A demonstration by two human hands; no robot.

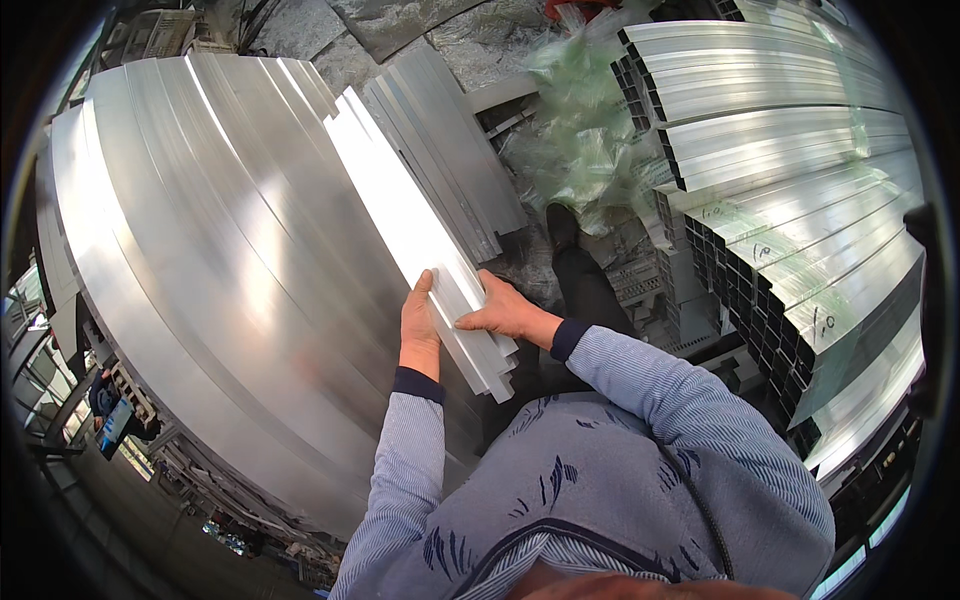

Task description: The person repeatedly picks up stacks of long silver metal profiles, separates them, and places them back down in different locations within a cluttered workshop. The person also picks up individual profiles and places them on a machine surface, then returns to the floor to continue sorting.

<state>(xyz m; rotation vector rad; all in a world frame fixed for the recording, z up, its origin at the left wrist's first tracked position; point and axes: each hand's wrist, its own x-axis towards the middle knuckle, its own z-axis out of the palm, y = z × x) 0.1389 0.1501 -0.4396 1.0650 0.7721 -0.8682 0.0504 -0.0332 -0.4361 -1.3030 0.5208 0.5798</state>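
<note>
Long, bright silver aluminium profiles (385, 185) lie slantwise in front of me, their near end close to my body. Stepped edges at that end look like several lengths laid together. My left hand (420, 318) grips their left side, thumb on top. From the right, my right hand (503, 308) closes over the opposite edge, its thumb lying across the upper face. The fingertips of both hands are hidden beneath the metal. The far part of the profiles reaches along the edge of a wide, shiny metal surface (200, 260) on my left.
Beyond the profiles lies a stack of grey metal lengths (450, 140). Stacked rectangular aluminium tubes (770, 150) fill the right side, their open ends toward me. Crumpled greenish plastic film (585, 120) covers floor near my shoe (563, 225). Far left, a person (105, 395) is partly visible.
</note>
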